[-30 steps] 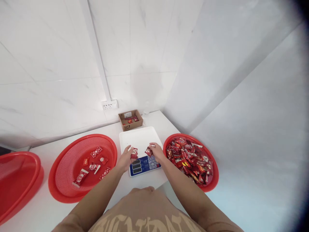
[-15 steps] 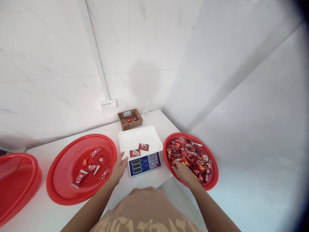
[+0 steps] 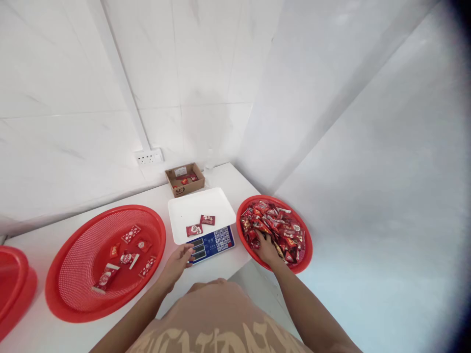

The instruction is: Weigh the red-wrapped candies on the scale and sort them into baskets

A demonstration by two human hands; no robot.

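Observation:
A scale with a white pan (image 3: 191, 208) and a blue keypad (image 3: 215, 241) stands on the white table. Two red candy packets (image 3: 194, 229) (image 3: 207, 219) lie on the pan's near part. My left hand (image 3: 177, 263) rests at the scale's front left corner, fingers loosely apart and holding nothing. My right hand (image 3: 266, 249) lies in the right red basket (image 3: 308, 252) on a heap of red candy packets (image 3: 283, 228), fingers stretched into the pile.
A larger red mesh basket (image 3: 73, 310) on the left holds several red-and-white packets (image 3: 125, 249). Another red basket (image 3: 13, 289) sits at the far left edge. A small cardboard box (image 3: 184, 180) and a wall socket (image 3: 148, 157) are behind the scale. Walls close in on the right.
Both hands let go of the two packets onto the pan. My right hand moved into the right basket's pile. My left hand drew back to the scale's front corner.

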